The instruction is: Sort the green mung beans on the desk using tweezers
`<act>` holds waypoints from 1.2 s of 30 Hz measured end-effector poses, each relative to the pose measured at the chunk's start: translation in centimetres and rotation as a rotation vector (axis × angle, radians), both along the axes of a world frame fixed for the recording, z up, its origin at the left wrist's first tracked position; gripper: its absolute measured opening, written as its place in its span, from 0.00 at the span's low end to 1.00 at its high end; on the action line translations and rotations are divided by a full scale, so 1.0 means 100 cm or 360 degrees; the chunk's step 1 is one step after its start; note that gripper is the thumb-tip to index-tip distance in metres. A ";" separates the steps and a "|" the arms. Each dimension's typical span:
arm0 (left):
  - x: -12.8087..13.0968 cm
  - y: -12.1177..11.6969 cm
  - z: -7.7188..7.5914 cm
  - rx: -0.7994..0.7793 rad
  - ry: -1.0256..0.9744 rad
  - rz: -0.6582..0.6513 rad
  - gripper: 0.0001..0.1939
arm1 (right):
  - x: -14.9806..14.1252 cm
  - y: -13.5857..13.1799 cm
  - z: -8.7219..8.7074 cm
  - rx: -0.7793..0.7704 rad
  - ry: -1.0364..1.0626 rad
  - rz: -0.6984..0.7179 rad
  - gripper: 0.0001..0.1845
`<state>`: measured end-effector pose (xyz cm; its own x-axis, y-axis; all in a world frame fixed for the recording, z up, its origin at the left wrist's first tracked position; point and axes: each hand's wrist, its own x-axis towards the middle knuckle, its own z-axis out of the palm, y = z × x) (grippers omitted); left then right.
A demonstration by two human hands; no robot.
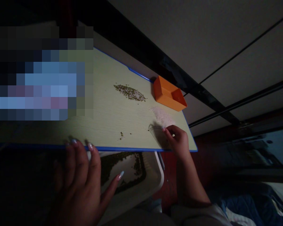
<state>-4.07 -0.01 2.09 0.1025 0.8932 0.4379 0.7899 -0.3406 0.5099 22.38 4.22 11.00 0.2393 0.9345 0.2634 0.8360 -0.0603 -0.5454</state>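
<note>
My right hand [176,138] is at the right end of the pale tabletop [103,116], thumb and forefinger pinched together. Whatever lies between those fingertips is too small to make out; a thin curved line shows beside them. Just beyond them is a pile of white, rice-like grains [162,115]. Farther back, a mixed pile of green beans and white grains [130,93] is spread out. A few loose green beans [121,135] lie near the front edge. My left hand [82,179] is open with fingers apart, fingertips by the blue table edge, over the white tub [159,175].
An orange open box [169,94] stands at the back right edge of the table. The tub below the front edge holds many green beans around its inside. A blurred-out patch covers the left. A pale panelled surface [226,47] rises behind the table. Dark blue cloth [245,204] is at lower right.
</note>
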 end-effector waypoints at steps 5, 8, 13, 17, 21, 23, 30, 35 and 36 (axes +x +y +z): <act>0.000 0.000 0.000 -0.0016 0.0002 -0.0006 0.43 | 0.002 -0.003 0.001 -0.0005 0.0095 0.0129 0.14; 0.000 -0.001 0.001 -0.0007 -0.0013 -0.0001 0.43 | 0.004 -0.005 0.003 0.0009 0.0114 0.0129 0.15; 0.000 -0.001 0.004 -0.0019 -0.0017 -0.0004 0.43 | 0.001 -0.008 0.005 0.0000 0.0116 0.0095 0.15; 0.000 -0.001 0.005 -0.0022 -0.0020 -0.0016 0.44 | -0.004 -0.008 0.000 -0.0064 0.0101 0.0176 0.15; 0.000 -0.001 0.004 -0.0026 -0.0017 -0.0014 0.44 | -0.009 -0.001 -0.007 -0.0077 -0.0011 0.0183 0.15; 0.000 -0.001 0.003 -0.0038 -0.0015 -0.0017 0.44 | -0.012 0.005 -0.009 -0.0077 -0.0082 0.0228 0.15; 0.000 -0.001 0.003 -0.0019 0.0003 -0.0014 0.44 | -0.016 0.029 -0.008 -0.0012 -0.0653 0.0158 0.15; 0.000 -0.001 0.003 -0.0046 -0.0020 -0.0005 0.44 | -0.003 0.037 -0.007 0.0019 -0.1004 -0.0123 0.15; 0.000 -0.001 0.003 -0.0044 -0.0017 -0.0004 0.44 | 0.000 0.037 -0.007 0.0017 -0.1044 -0.0173 0.15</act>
